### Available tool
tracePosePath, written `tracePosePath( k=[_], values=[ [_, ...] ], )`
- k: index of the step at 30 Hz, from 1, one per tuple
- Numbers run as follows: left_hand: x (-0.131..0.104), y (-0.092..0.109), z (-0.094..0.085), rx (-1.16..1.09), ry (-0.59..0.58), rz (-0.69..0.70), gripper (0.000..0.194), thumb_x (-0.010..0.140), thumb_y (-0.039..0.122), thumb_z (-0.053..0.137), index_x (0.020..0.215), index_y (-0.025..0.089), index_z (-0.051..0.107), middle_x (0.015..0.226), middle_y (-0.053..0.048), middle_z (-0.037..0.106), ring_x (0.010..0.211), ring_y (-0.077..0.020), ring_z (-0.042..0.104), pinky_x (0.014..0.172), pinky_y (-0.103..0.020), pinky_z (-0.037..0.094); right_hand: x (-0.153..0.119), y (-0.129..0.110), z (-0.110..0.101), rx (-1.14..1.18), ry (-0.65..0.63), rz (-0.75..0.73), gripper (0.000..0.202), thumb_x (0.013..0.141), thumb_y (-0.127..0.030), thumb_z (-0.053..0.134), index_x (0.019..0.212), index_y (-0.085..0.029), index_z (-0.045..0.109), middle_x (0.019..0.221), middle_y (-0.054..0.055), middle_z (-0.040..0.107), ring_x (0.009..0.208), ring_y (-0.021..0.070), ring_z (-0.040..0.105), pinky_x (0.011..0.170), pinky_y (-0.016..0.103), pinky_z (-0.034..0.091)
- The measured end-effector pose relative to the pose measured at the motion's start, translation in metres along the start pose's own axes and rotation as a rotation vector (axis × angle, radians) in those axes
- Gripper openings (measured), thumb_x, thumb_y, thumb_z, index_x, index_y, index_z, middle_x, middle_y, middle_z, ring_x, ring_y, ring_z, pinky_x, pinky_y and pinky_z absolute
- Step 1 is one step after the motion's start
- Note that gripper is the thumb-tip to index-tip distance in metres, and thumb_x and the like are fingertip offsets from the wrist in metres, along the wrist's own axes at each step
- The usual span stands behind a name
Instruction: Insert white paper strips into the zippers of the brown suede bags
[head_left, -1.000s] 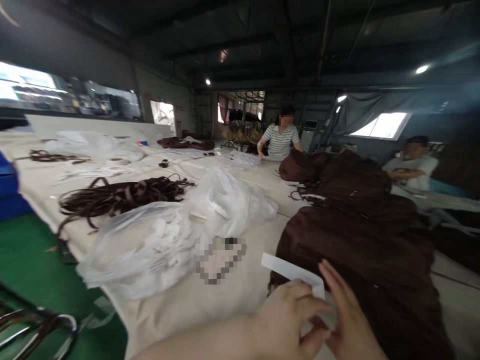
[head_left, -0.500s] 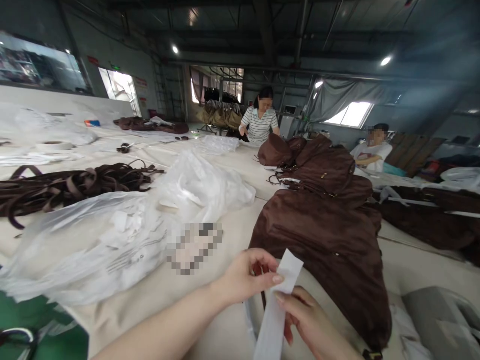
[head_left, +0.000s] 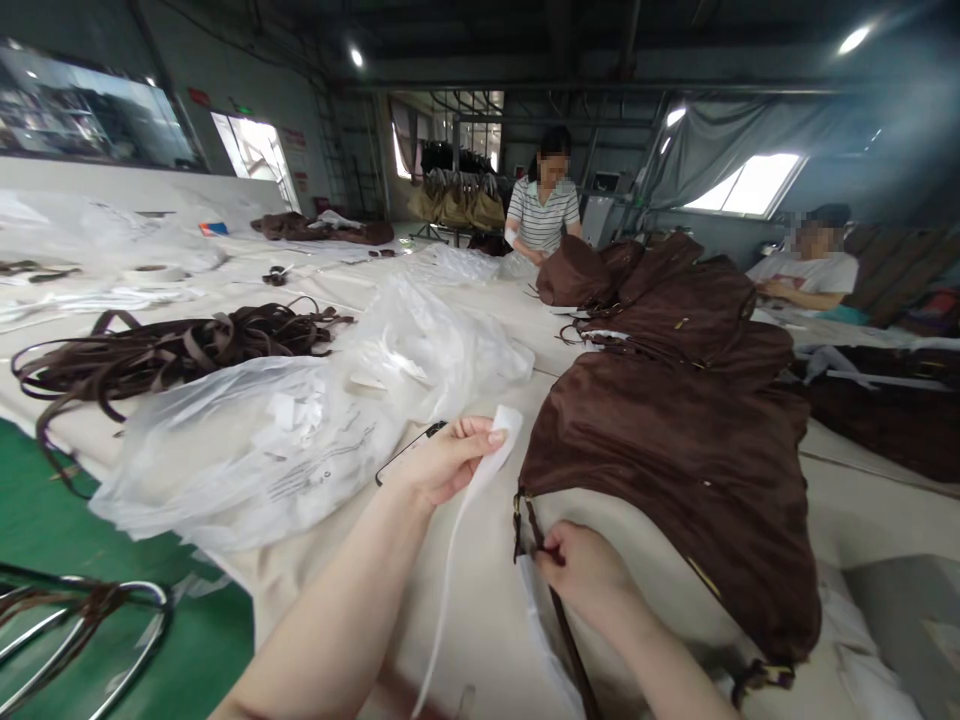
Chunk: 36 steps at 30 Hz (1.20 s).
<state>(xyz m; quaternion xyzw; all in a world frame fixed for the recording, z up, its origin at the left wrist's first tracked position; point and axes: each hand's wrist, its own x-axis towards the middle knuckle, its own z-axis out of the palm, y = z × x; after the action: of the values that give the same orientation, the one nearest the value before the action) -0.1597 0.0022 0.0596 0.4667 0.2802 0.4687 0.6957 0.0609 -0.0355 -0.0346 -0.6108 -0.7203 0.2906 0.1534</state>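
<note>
Just left of the brown bag [head_left: 675,450] lying on the table [head_left: 862,510], the left hand [head_left: 446,462] pinches a white strip [head_left: 491,466] near its upper end, the rest trailing down. At the brown bag's near left corner, the right hand [head_left: 589,570] grips a strap [head_left: 574,650], fingers curled. Clear plastic [head_left: 247,450] lies farther left of the brown bag.

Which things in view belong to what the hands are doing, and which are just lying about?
Likely part of the job:
white strip, pinched in the left hand
brown strap, held by the right hand
nearest brown bag, beside the right hand

Apparently just lying about, untouched:
tangle of brown straps
crumpled clear plastic
white roll
</note>
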Motion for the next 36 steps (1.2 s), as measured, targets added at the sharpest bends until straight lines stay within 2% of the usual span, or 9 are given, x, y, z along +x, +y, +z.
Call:
tracePosePath(
  k=[3,5,7,9,12,16,21,29,36],
  values=[
    [-0.005,-0.003,0.004,0.206,-0.229,-0.124,0.03,0.062,0.039,0.079,0.067,0.011,0.068,0.055,0.002,0.056,0.049,-0.0049,0.044,0.049,-0.016,0.034,-0.006,-0.002,-0.001,0.209,-0.278,0.04,0.005,0.069,-0.019,0.062,0.065,-0.016,0.06,0.049,-0.005,0.048,0.043,0.0071,0.034,0.044,0.022,0.02],
    [-0.007,-0.005,0.007,0.371,-0.383,-0.224,0.031,0.063,0.039,0.078,0.073,0.011,0.069,0.061,0.001,0.058,0.054,-0.0068,0.046,0.053,-0.017,0.037,-0.015,0.0,-0.016,0.498,-0.577,0.066,0.009,0.07,-0.023,0.063,0.067,-0.015,0.06,0.043,-0.008,0.04,0.038,0.0052,0.026,0.04,0.021,0.015],
    [-0.007,-0.007,0.01,0.498,-0.491,-0.278,0.032,0.065,0.042,0.077,0.075,0.012,0.07,0.064,0.0,0.06,0.058,-0.0082,0.048,0.057,-0.018,0.04,-0.025,0.003,-0.035,0.804,-0.754,0.048,0.019,0.071,-0.032,0.066,0.073,-0.014,0.062,0.039,-0.009,0.035,0.034,0.0044,0.021,0.037,0.02,0.012],
    [-0.006,-0.009,0.013,0.604,-0.536,-0.286,0.033,0.066,0.044,0.075,0.076,0.012,0.07,0.064,0.001,0.059,0.058,-0.008,0.047,0.056,-0.018,0.039,-0.031,0.006,-0.052,1.075,-0.658,0.006,0.028,0.069,-0.039,0.072,0.075,-0.013,0.065,0.04,-0.008,0.039,0.034,0.0036,0.023,0.036,0.019,0.016],
    [-0.003,-0.012,0.015,0.72,-0.563,-0.3,0.035,0.067,0.047,0.073,0.075,0.013,0.071,0.06,0.002,0.058,0.055,-0.0072,0.046,0.052,-0.017,0.037,-0.031,0.008,-0.064,1.395,-0.284,0.019,0.026,0.063,-0.036,0.08,0.072,-0.016,0.068,0.056,-0.002,0.056,0.045,0.0049,0.041,0.044,0.018,0.032],
    [-0.002,-0.014,0.018,0.75,-0.575,-0.323,0.038,0.06,0.051,0.076,0.074,0.016,0.072,0.062,0.001,0.062,0.056,-0.0089,0.05,0.054,-0.018,0.039,-0.024,0.006,-0.063,1.552,0.019,0.093,0.018,0.06,-0.028,0.084,0.068,-0.021,0.07,0.075,0.0,0.067,0.065,0.0093,0.057,0.056,0.018,0.044],
    [-0.002,-0.018,0.021,0.751,-0.535,-0.331,0.039,0.058,0.052,0.077,0.073,0.016,0.071,0.062,0.002,0.062,0.056,-0.0084,0.049,0.053,-0.018,0.039,-0.02,0.002,-0.054,1.45,0.097,0.08,0.02,0.061,-0.029,0.083,0.075,-0.02,0.072,0.078,0.001,0.067,0.06,0.0092,0.056,0.055,0.02,0.049],
    [-0.002,-0.025,0.022,0.809,-0.546,-0.298,0.038,0.064,0.05,0.073,0.071,0.013,0.069,0.059,0.002,0.058,0.053,-0.0076,0.045,0.048,-0.018,0.033,-0.02,-0.003,-0.041,1.351,0.095,0.025,0.023,0.063,-0.031,0.082,0.081,-0.019,0.072,0.081,0.001,0.065,0.061,0.0089,0.057,0.058,0.021,0.049],
    [0.0,-0.022,0.023,0.802,-0.425,-0.386,0.046,0.059,0.059,0.072,0.068,0.014,0.066,0.053,0.004,0.049,0.047,-0.006,0.038,0.044,-0.019,0.031,-0.022,-0.005,-0.041,1.329,0.162,0.008,0.027,0.058,-0.033,0.084,0.079,-0.019,0.073,0.082,0.003,0.067,0.065,0.0136,0.059,0.063,0.027,0.05]
  ],
)
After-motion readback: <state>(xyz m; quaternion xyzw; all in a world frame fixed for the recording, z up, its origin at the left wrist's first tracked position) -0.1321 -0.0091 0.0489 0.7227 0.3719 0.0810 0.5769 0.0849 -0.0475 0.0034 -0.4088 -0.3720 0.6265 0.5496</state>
